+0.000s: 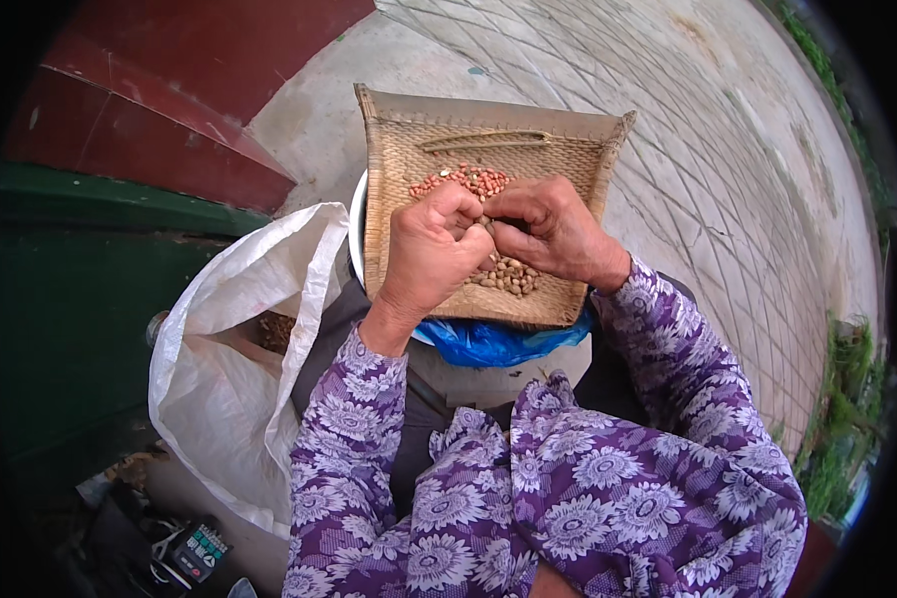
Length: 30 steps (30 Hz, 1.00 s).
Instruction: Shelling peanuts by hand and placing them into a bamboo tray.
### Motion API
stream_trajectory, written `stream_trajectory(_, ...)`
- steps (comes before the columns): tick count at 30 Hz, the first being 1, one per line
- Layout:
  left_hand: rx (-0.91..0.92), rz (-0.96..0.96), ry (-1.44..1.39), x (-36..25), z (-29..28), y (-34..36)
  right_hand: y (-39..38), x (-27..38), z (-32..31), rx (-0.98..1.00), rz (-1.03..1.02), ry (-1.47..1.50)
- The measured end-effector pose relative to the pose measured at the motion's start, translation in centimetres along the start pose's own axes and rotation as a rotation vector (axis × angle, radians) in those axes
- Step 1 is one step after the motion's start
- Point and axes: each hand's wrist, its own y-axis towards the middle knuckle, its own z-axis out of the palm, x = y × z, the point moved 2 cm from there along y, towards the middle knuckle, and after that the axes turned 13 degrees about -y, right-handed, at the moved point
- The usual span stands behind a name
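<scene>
Over a woven tray [580,179], my left hand [434,244] and my right hand [550,231] meet with fingers and thumbs pinched closed. A small tan bit, seemingly a peanut [484,220], shows between their fingertips; the fingers cover most of it. Beyond the hands lies a heap of reddish shelled peanut kernels [480,179]. Nearer to me is a pile of tan unshelled peanuts [513,278], partly beneath my hands. A narrow folded strip like bamboo tongs [483,141] rests near the tray's far side.
Under the tray are a white basin [357,224] and a blue plastic bag [498,344]. At my left a white woven sack [219,379] gapes, with brown bits [275,331] inside. Beside it stands a dark green panel [80,309]. A dark box [197,551] lies at lower left.
</scene>
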Motion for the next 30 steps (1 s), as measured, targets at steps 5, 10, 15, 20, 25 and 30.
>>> stream_trajectory(5,-0.074,-0.029,0.015,-0.2,0.4,0.0,0.0,0.1,0.5,-0.023,0.054,0.015)
stream_trajectory(10,-0.223,-0.003,-0.169,0.1,0.4,0.5,0.5,0.5,0.9,-0.169,0.253,0.080)
stream_trajectory(15,-0.254,-0.093,-0.494,0.2,-0.4,0.6,0.3,-0.6,0.7,-0.074,0.486,0.380)
stream_trajectory(20,-0.277,-0.133,-0.523,0.2,-0.9,0.4,0.3,-1.4,0.4,0.039,0.624,0.525)
stream_trajectory(25,-0.269,-0.020,-0.298,-0.7,-1.7,1.0,0.3,-2.6,0.0,0.007,0.497,0.195)
stream_trajectory(30,-0.250,0.009,-0.102,-1.0,-0.6,1.0,0.5,-3.1,0.7,0.072,0.669,0.878)
